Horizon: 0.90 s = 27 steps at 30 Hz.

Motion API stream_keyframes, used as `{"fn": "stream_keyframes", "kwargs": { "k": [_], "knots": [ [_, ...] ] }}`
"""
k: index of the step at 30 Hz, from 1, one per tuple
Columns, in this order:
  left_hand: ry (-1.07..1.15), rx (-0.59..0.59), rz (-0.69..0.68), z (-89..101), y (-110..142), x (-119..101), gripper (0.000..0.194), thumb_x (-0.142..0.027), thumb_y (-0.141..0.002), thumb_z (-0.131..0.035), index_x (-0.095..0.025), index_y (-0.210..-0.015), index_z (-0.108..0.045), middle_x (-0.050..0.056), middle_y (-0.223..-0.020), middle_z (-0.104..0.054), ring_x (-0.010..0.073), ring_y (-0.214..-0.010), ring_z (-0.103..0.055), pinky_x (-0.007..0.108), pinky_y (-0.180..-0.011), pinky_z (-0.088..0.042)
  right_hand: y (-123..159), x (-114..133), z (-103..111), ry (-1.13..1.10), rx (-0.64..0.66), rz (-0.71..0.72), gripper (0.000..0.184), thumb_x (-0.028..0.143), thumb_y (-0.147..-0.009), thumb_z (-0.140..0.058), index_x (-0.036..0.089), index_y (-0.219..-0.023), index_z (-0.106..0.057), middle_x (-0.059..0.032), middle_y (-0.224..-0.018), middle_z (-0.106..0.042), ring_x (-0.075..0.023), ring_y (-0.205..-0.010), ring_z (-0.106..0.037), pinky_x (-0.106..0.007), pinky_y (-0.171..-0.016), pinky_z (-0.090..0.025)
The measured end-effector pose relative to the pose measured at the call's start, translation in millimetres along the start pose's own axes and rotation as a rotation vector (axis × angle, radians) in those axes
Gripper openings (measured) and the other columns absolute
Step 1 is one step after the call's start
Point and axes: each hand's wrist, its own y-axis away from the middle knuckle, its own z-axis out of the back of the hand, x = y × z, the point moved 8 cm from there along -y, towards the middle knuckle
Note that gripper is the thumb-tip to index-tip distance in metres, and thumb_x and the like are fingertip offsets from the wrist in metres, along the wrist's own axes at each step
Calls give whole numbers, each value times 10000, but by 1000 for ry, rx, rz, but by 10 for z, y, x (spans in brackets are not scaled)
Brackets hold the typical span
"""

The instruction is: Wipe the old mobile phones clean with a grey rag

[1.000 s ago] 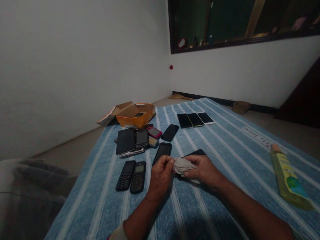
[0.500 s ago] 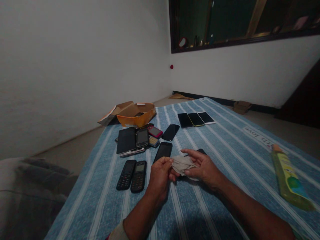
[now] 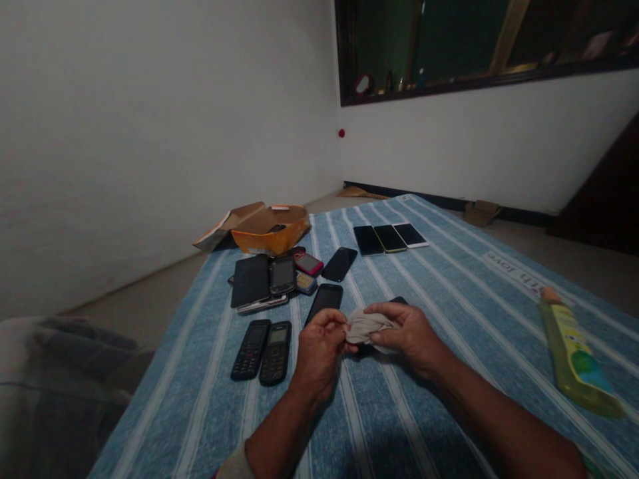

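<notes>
The right hand has clenched the crumpled cloth, shared with the left hand, long axis crosswise.

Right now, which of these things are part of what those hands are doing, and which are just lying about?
In use:
left hand
right hand
crumpled pale cloth, pinched by both hands
black phone, just beyond the right hand

Lying about:
two keypad phones
three smartphones in a row
orange cardboard box
yellow-green tube
</notes>
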Motion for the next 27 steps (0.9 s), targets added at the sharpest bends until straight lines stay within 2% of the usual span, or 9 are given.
{"fn": "stream_keyframes", "kwargs": {
  "k": [4,10,13,19,27],
  "knots": [
    [-11,18,25,-25,11,13,142,-167,-575,-723,-142,-693,-649,7,-664,-672,113,-541,-605,213,-485,-509,17,-2,6,-31,-29,-25,416,186,-498,-866,164,-891,-732,-58,-827,-749,-194,-713,-687,-322,-686,-527],
    [-13,62,95,-76,56,19,247,-212,-565,-794,-117,-767,-686,55,-726,-717,149,-604,-644,238,-524,-517,16,17,35,-22,-46,-8,412,196,-521,-860,170,-911,-731,-50,-808,-743,-178,-689,-668,-294,-657,-504],
    [-38,97,112,-106,69,22,290,-178,-537,-812,-116,-791,-686,55,-720,-719,152,-616,-644,241,-542,-514,17,21,44,-17,-57,-4,398,175,-515,-848,168,-897,-734,-42,-786,-735,-172,-668,-657,-289,-636,-496],
    [-75,110,54,-124,58,26,292,-92,-496,-761,-138,-774,-684,6,-639,-698,114,-551,-601,224,-561,-476,29,0,-16,-78,-37,-30,406,142,-487,-829,161,-883,-744,-41,-775,-741,-164,-660,-660,-275,-628,-500],
    [-263,107,-114,-105,59,8,208,-151,-587,-727,-158,-794,-730,-14,-702,-694,103,-610,-589,211,-602,-453,20,-92,-60,-110,-6,-90,444,128,-472,-814,157,-912,-759,-65,-815,-754,-172,-682,-672,-281,-651,-498]
  ]
}}
